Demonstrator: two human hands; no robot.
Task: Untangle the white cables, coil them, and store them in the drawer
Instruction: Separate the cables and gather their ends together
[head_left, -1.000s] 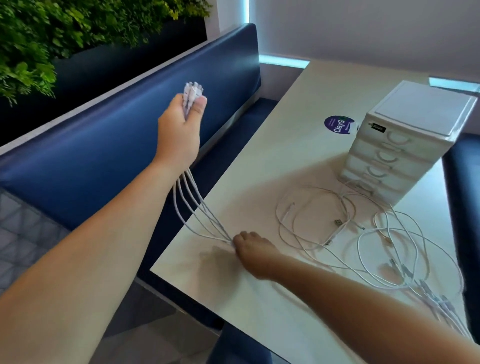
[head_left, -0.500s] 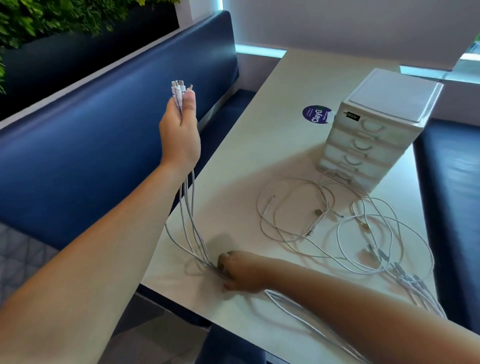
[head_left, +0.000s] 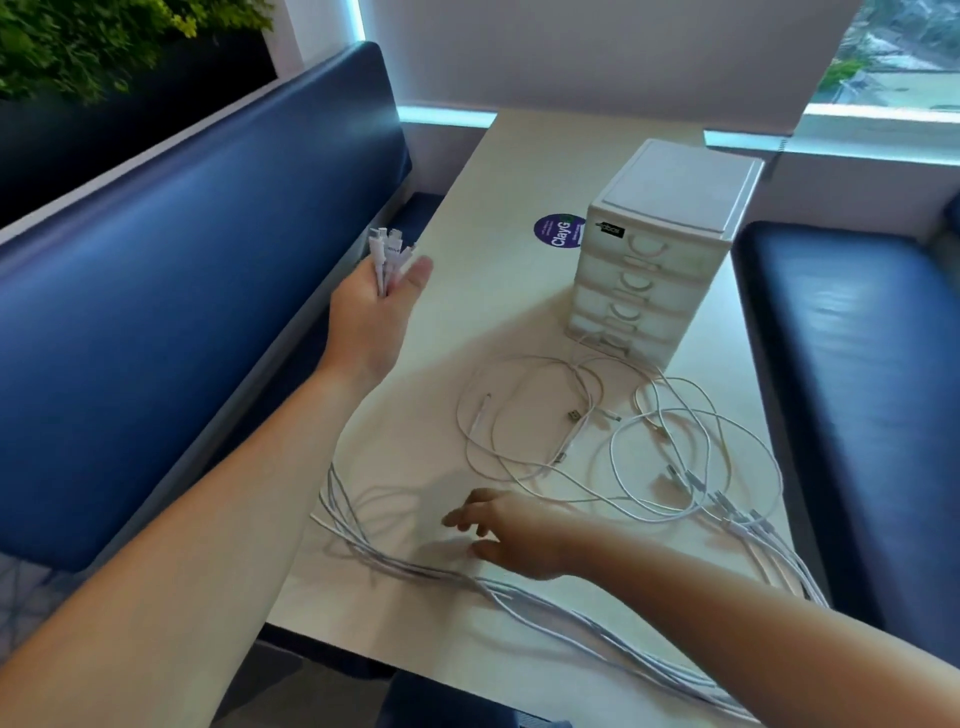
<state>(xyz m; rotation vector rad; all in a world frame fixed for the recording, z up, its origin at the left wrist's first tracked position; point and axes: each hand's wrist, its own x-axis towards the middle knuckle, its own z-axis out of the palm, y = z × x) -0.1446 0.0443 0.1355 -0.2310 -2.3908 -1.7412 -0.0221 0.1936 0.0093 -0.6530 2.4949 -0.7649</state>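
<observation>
Fingers of the left hand (head_left: 371, 317) are curled round a bunch of cable ends (head_left: 387, 252). The thumb (head_left: 420, 269) sticks out straight beside them, and the white plugs fan out above the knuckles. This hand is raised at the left edge of the table (head_left: 519, 156), in front of the blue bench (head_left: 182, 260) that runs along that side.

Below the left forearm, a bundle of cables (head_left: 363, 545) lies on the table. It bends near the table's left edge and then runs as a flat band toward the near right corner.

The right hand (head_left: 511, 535) is just beyond that band, low over the tabletop. Its fingers are spread and loose and hold nothing. Whether the fingertips touch the surface cannot be told.

Further right and farther back, the loose cables (head_left: 571, 431) lie in tangled, overlapping loops. Several plugs show among them, and more plugs are gathered toward the right edge.

Behind the loops is a round purple sticker (head_left: 556, 231). Just right of it stands the white drawer unit (head_left: 660, 260), with four drawers stacked one above another. The nearest loops reach its foot.

A second blue bench (head_left: 857, 415) is beyond the table's right edge.
</observation>
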